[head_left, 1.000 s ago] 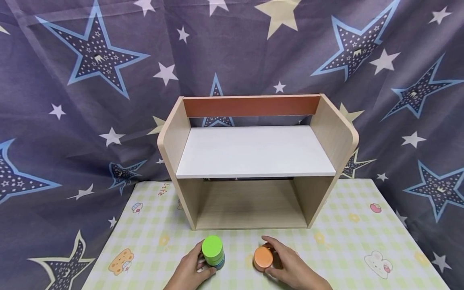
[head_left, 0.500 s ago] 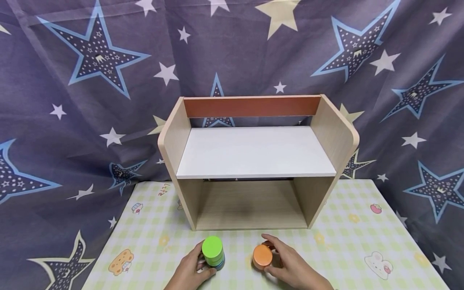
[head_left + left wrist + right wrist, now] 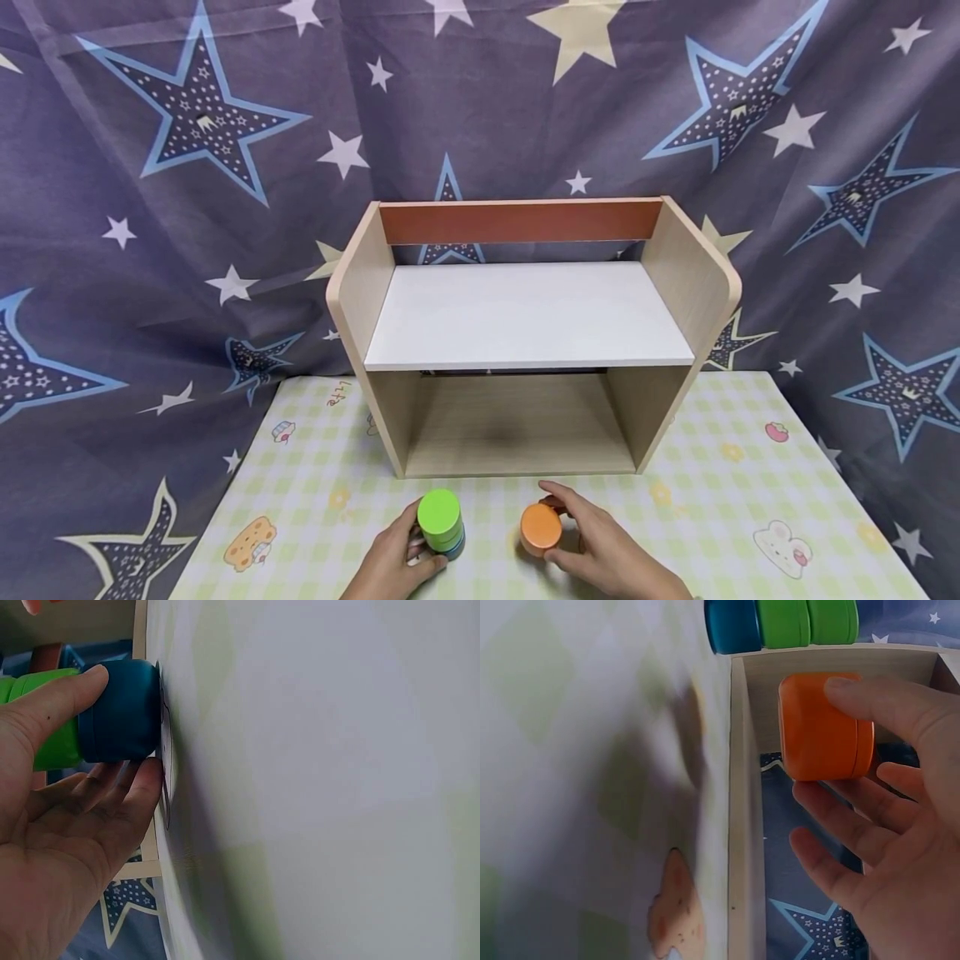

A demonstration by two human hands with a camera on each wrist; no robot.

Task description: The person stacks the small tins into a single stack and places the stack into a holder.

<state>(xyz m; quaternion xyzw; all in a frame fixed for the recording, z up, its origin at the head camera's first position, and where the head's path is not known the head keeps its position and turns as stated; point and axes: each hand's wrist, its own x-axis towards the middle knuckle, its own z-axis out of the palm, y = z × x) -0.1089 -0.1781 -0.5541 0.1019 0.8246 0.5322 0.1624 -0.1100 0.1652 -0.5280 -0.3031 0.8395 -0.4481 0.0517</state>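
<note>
On the tablecloth before the shelf unit stands a stack: a round blue jar (image 3: 120, 712) at the bottom and green round pieces (image 3: 440, 518) above it. My left hand (image 3: 392, 557) grips the blue jar, its thumb on the near side and fingertips behind, as the left wrist view shows. My right hand (image 3: 603, 550) pinches a round orange jar (image 3: 825, 727) between thumb and fingers. A gap separates that jar from the cloth in the right wrist view, and its shadow falls on the table. Some left fingers are hidden behind the stack in the head view.
Behind both hands stands a wooden shelf unit (image 3: 529, 317) with a white upper board and a wooden lower board (image 3: 521, 425). A checked tablecloth (image 3: 300, 492) with printed animals covers the table. Star-patterned cloth (image 3: 247, 208) hangs behind and at the sides.
My right hand has raised the orange jar slightly and shifted it a little to the left. My left hand and the blue and green stack have stayed in place.
</note>
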